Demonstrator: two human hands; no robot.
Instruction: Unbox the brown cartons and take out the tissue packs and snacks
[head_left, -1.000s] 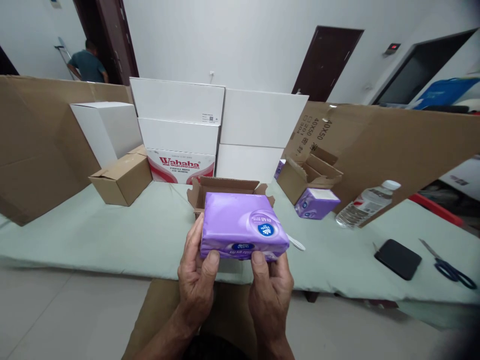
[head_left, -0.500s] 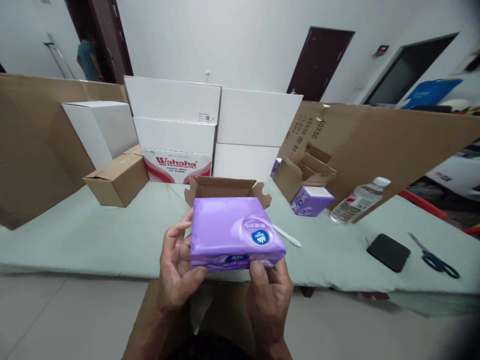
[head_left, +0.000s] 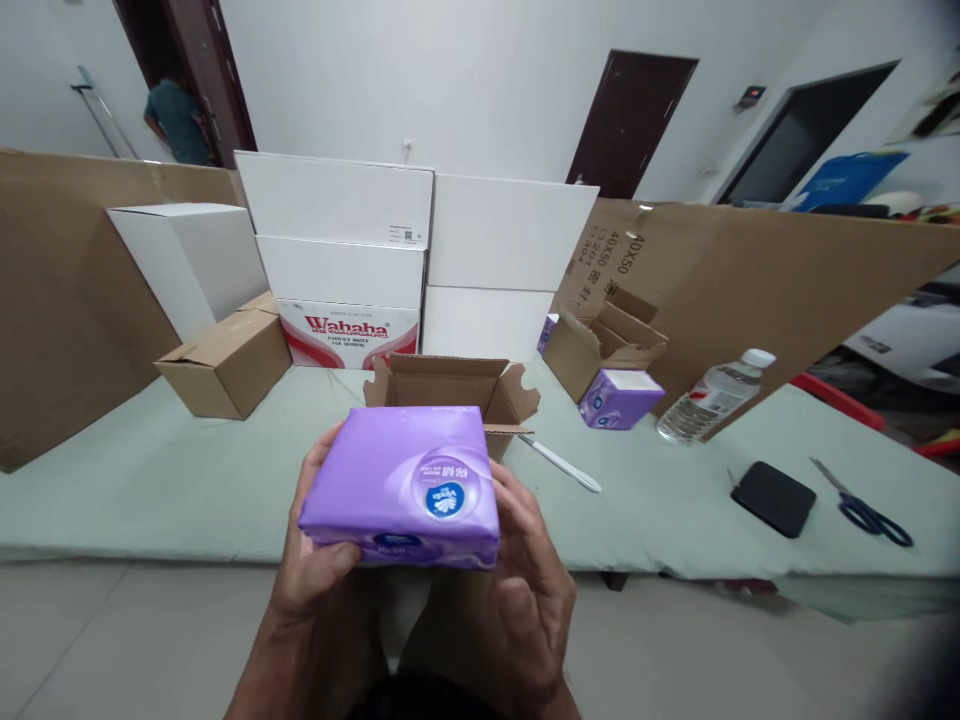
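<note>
A purple tissue pack (head_left: 401,465) with a blue round logo is held tilted in front of me, over the table's near edge. My left hand (head_left: 311,550) grips its left end, thumb on the front face and fingers partly hidden behind. At the right end, my right hand (head_left: 532,570) has its fingers stretched along the pack's side, while its thumb stands off the pack. Just beyond the pack sits an open brown cardboard box (head_left: 450,380), flaps up, partly hidden by it. A white-handled knife-like tool (head_left: 562,465) lies right of that box.
A closed brown box (head_left: 225,365) stands left, near a white Wahaha carton (head_left: 345,335). On the right are another open box (head_left: 600,345), a purple tissue pack (head_left: 621,400), a water bottle (head_left: 716,395), a flat black object (head_left: 774,498) and scissors (head_left: 862,508).
The tissue pack has moved left and slightly down, towards my left hand. My right thumb has come off its front face. More of the open box and the white-handled tool shows.
</note>
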